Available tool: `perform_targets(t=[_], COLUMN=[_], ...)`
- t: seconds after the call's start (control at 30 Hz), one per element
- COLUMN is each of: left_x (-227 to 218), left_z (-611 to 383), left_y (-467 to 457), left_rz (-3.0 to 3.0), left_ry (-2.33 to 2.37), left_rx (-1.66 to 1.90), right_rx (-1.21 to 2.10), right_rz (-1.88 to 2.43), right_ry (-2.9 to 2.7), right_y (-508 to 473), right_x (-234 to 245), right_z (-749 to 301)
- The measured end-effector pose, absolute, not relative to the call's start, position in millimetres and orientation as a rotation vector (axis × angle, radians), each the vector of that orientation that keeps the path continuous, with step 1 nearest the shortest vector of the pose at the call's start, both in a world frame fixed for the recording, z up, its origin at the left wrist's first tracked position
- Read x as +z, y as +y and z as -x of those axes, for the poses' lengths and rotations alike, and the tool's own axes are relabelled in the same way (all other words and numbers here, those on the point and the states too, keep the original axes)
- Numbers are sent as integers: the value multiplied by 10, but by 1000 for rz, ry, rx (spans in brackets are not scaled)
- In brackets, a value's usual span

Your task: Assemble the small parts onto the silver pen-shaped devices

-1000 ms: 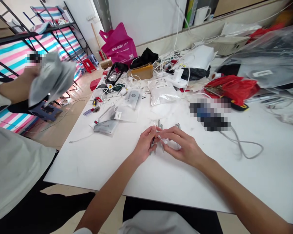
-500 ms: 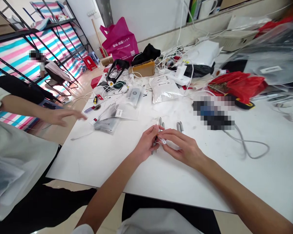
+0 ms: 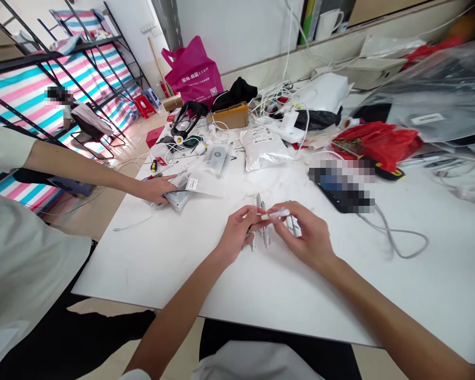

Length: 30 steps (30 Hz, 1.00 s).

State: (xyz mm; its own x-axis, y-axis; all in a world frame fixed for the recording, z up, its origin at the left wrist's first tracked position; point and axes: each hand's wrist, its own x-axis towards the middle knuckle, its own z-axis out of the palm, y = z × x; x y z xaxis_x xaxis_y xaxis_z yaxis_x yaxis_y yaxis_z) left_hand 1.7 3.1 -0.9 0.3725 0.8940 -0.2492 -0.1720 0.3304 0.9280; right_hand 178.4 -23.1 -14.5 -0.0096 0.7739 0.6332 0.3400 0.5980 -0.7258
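Co-worker's hand: laid on the grey pouch; whether it is gripped can't be made out. If the pouch is swung inward across the counter, the person's left forearm could be bumped and the fine work jolted.

Left hand: fingers curled, tips close to the white piece's left end; whether anything is clenched in them is hidden. If that end isn't steadied, alignment could be lost.

Grey pens: laid loose on the counter between the hands, more partly covered by the right one. Could be set rolling if brushed by a knuckle.

White piece: held slightly tilted above the pens. Slim and probably slick; if dropped, it could be mixed in with them.

Right hand: white piece pinched between thumb and fingers. Too light a pinch, it's dropped; too hard, it could be squirted out.

Grey cable: looped right of the hands; could be snagged if the right arm is swung wide.
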Motion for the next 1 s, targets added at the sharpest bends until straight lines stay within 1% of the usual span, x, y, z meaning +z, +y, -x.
perform_targets(t=[0.13,0.23,0.5,0.63,0.77,1.0], left_x=[54,78,18,29,36,-10], left_z=[-30,-37,-8,-8,-20,2], left_y=[-9,-36,-31,-33,-41,-11], left_rz=[-1101,-1167,-1219,-1215,-1221,-1265], left_ry=[890,876,820,809,792,913], left_rx=[749,676,618,628,650,690], right_rx=[639,711,818,820,893,901], right_rz=[1016,1063,1122,1112,1066,1004], right_ry=[-1217,-1125,-1196,-1179,-1206,-1267], right_y=[-186,-166,-174,-164,-142,-99], right_x=[-104,-73,-54,-72,-106,-194], right_z=[-1794,-1799,-1778,-1787,-1804,-1829])
